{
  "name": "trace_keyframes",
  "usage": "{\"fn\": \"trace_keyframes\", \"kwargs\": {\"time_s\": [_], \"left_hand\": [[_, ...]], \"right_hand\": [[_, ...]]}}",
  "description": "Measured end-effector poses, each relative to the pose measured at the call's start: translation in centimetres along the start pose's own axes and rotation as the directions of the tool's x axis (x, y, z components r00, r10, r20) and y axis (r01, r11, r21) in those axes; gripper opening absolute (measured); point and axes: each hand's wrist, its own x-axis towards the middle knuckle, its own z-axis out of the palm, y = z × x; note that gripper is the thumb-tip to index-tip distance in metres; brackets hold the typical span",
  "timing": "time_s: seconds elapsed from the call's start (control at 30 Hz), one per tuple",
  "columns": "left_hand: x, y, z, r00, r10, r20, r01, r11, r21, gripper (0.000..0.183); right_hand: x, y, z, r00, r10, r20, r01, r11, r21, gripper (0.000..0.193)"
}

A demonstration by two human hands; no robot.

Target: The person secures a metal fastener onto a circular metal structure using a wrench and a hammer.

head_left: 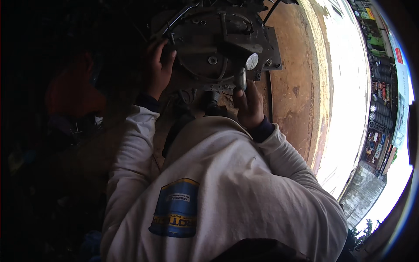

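Note:
My right hand (pixel 251 107) is closed around the short metal handle of a hammer (pixel 238 54). Its dark, cylindrical head lies over the near right part of a dark metal work table (pixel 196 61), and its round, bright face points right. My left hand (pixel 159 70) is at the table's left edge, thumb apart from the curled fingers. Something dark lies between them, too dim to make out. A thin bent metal rod (pixel 181 17) runs down to near those fingertips. On the table are a large curved rod (pixel 185 63) and a nut-like ring (pixel 212 60).
Brown ground (pixel 290 87) stretches right of the table toward a brightly lit strip (pixel 345 87). Shop fronts with stacked tyres (pixel 384 94) stand beyond it. In the dark at left is a blurry orange-red shape (pixel 76 94). Cables (pixel 187 96) hang under the table's near edge.

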Motion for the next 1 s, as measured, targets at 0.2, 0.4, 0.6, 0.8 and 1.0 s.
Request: {"fn": "trace_keyframes", "kwargs": {"time_s": [0.2, 0.4, 0.6, 0.8, 1.0], "left_hand": [[0.3, 0.0, 0.2, 0.987, -0.071, 0.143, 0.083, 0.993, -0.082, 0.034], [0.3, -0.3, -0.2, 0.973, -0.143, 0.182, 0.161, 0.983, -0.088, 0.035], [-0.1, -0.6, -1.0, 0.964, -0.173, 0.203, 0.174, 0.985, 0.011, 0.038], [0.1, -0.3, -0.8, 0.960, -0.163, 0.226, 0.165, 0.986, 0.010, 0.038], [0.3, -0.4, -0.9, 0.944, -0.229, 0.236, 0.256, 0.962, -0.092, 0.034]], "right_hand": [[-0.3, 5.4, -3.2, 0.937, 0.229, -0.264, -0.208, 0.973, 0.104, 0.028], [1.8, 9.1, -4.5, 0.956, 0.052, -0.289, -0.146, 0.937, -0.316, 0.027], [4.1, 1.2, -9.3, 0.937, -0.036, -0.348, -0.002, 0.994, -0.109, 0.026], [2.6, 4.7, -7.3, 0.858, -0.210, -0.469, 0.234, 0.972, -0.007, 0.025], [1.7, 9.5, -7.5, 0.963, 0.137, -0.233, -0.190, 0.955, -0.226, 0.020]]}}
